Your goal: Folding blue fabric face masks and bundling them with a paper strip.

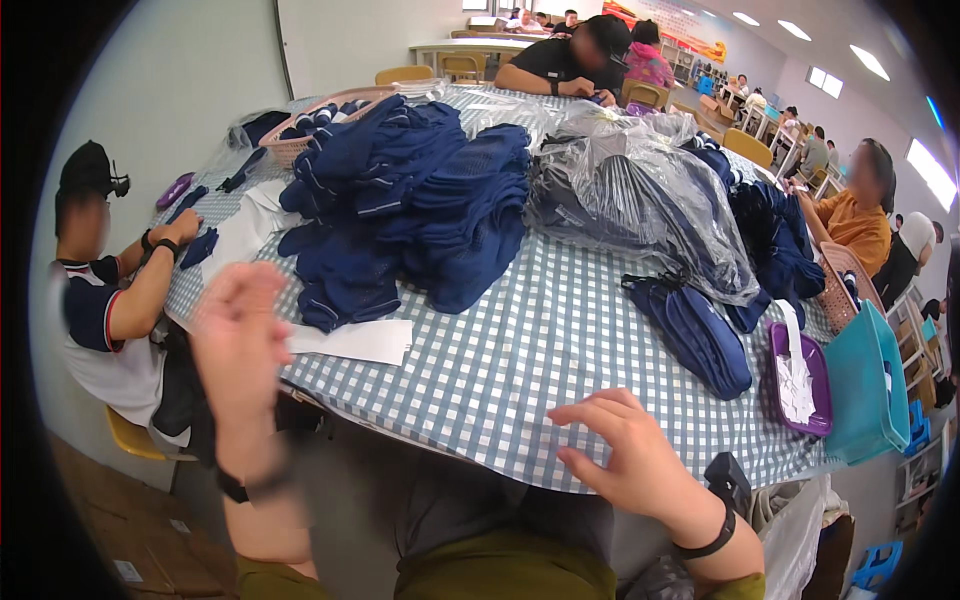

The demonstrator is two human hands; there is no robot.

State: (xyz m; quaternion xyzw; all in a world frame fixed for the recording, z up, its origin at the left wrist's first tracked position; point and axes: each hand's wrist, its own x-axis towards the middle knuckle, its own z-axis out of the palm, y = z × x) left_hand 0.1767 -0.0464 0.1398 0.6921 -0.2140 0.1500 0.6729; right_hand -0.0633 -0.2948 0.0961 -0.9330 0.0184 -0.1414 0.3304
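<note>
Cloth (480,365) in blue-grey and white checks is spread across a worktable in the head view, by which a busy workroom is shown. At left, the left hand (238,335) is raised over the table's near edge, close to a sheaf of white paper strips (365,342); because the hand is blurred, whether anything is gripped in its bent fingers cannot be told. The right hand (625,450) is held low over the near edge, its thumb and fingers parted in a wide, loose curve.

The white paper strips are laid on the cloth at the near foot of a large pile of navy knitted pieces (400,190), by which the left middle of the table is covered. To the right of the pile, dark pieces are heaped under clear plastic (640,175), and a navy bundle (690,335) is set just in front. Farther right, loose white slips (795,385) are held in a purple tray (823,405), by which a teal bin (865,385) is placed.

Co-workers are seated around: a person in white and navy (115,320) at left, one in black (550,62) bent over the far end, one in orange (862,235) at right.
</note>
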